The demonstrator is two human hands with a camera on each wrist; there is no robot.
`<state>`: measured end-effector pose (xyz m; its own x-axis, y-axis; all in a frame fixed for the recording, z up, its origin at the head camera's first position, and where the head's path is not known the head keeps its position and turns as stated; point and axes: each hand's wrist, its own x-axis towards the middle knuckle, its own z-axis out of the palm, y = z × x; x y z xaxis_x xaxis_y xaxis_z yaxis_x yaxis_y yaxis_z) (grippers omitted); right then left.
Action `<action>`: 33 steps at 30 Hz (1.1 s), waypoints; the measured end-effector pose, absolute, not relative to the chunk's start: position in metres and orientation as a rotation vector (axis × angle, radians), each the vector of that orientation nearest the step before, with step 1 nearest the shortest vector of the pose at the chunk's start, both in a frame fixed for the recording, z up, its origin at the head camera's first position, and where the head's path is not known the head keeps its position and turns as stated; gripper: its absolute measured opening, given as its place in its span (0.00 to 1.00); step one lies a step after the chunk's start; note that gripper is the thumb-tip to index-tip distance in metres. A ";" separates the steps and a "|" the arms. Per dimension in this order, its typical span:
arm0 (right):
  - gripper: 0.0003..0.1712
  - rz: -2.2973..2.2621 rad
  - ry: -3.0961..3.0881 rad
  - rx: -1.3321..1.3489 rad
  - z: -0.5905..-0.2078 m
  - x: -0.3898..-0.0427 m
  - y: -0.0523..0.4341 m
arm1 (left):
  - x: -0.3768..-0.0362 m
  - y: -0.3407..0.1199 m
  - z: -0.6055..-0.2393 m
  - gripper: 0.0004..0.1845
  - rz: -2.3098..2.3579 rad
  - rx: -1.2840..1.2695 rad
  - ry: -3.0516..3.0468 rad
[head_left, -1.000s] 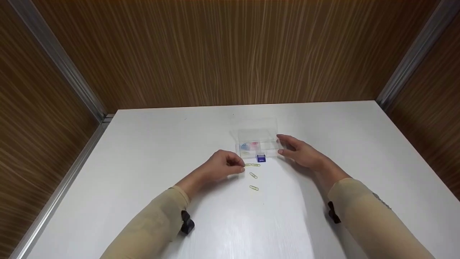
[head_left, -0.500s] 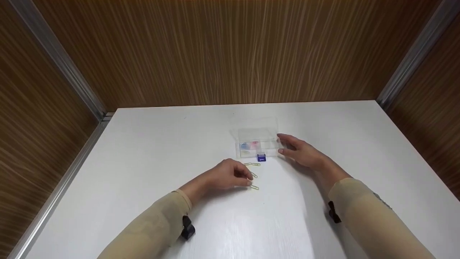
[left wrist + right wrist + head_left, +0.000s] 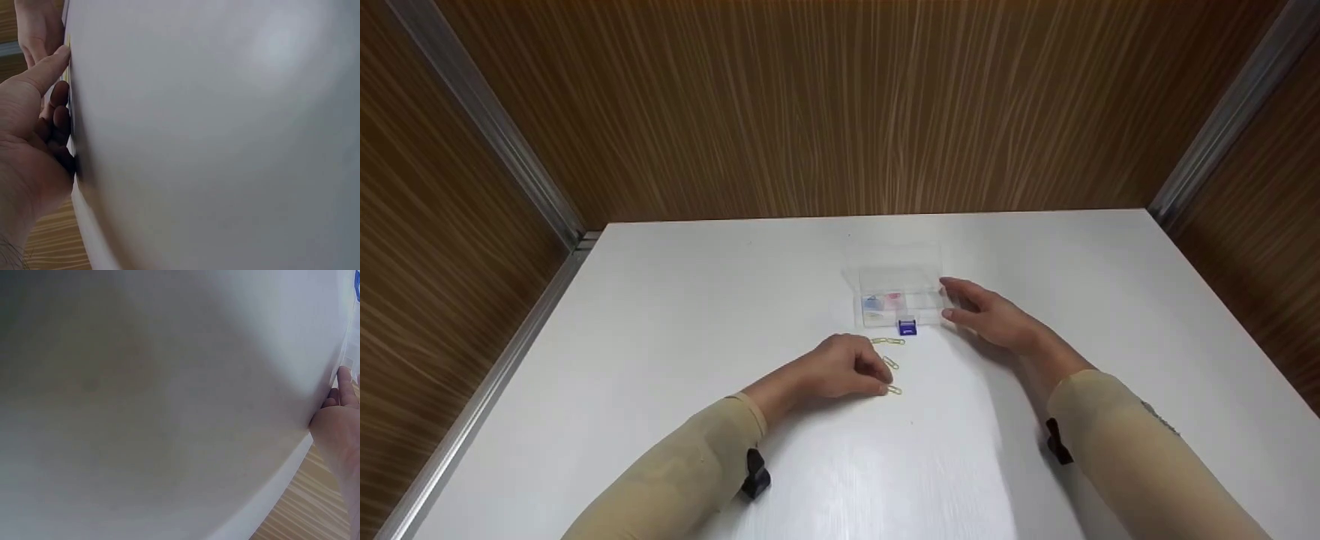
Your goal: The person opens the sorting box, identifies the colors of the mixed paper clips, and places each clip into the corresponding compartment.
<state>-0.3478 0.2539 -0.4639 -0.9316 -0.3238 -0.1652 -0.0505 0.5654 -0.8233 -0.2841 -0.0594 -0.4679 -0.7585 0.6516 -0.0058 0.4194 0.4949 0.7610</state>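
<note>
The nearest gold paper clip (image 3: 894, 390) is pinched flat on the desk (image 3: 660, 315) by the curled left hand (image 3: 840, 371), near the desk's middle. It is thin and could be dropped. Two more clips (image 3: 889, 352) could be pushed away. Toward the far edge, the clear box (image 3: 898, 296) is touched by the right hand (image 3: 990, 315), fingers straight; it could be slid. The desk is white. Brown wood walls (image 3: 825, 105) are seen behind.
</note>
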 end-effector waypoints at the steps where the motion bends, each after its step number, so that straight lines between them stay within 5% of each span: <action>1: 0.43 -1.303 2.503 -0.301 -0.464 -0.348 0.254 | -0.284 -0.059 -0.468 0.05 1.124 0.908 2.455; 33: 0.42 -1.306 2.510 -0.303 -0.464 -0.347 0.254 | -0.293 -0.066 -0.457 0.02 1.309 0.765 2.412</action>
<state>-0.3471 0.2536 -0.4642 -0.9342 -0.3180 -0.1619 -0.0500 0.5658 -0.8230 -0.2930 -0.0664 -0.4567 -0.8164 0.5775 -0.0030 0.3121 0.4455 0.8392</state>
